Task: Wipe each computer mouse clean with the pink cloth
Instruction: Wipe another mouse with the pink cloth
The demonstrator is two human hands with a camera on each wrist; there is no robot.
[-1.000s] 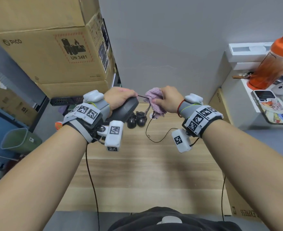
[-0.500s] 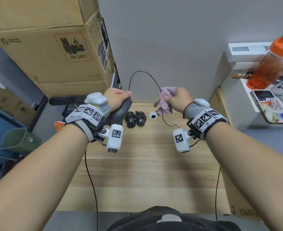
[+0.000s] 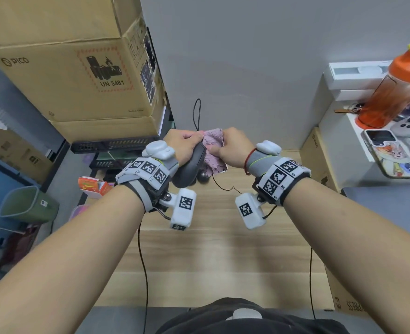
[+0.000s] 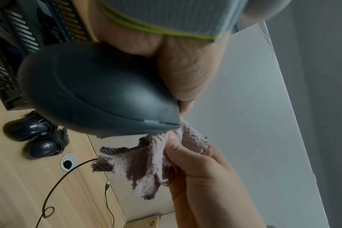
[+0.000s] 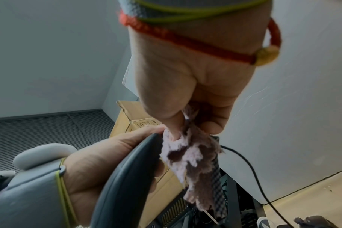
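My left hand [image 3: 187, 145] grips a dark grey wired mouse [image 3: 190, 168] lifted above the desk, its body filling the left wrist view [image 4: 92, 95]. My right hand [image 3: 230, 148] pinches the pink cloth [image 3: 213, 150] and presses it against the mouse's front end; the cloth [image 4: 146, 163] hangs down from that hand [image 5: 187, 111]. The mouse's black cable [image 3: 198, 112] loops up behind the hands. Two glossy black mice [image 4: 37, 135] lie side by side at the desk's far edge, mostly hidden in the head view.
The wooden desk [image 3: 223, 249] stretches below my forearms, with a round cable hole [image 4: 68, 162] near the wall. Stacked cardboard boxes [image 3: 78, 75] stand on the left. A shelf on the right holds an orange bottle [image 3: 392, 92] and a phone [image 3: 389, 155].
The right hand has moved left with the cloth, from apart at the cable to against the mouse's front. The cable loop has gathered above the hands.
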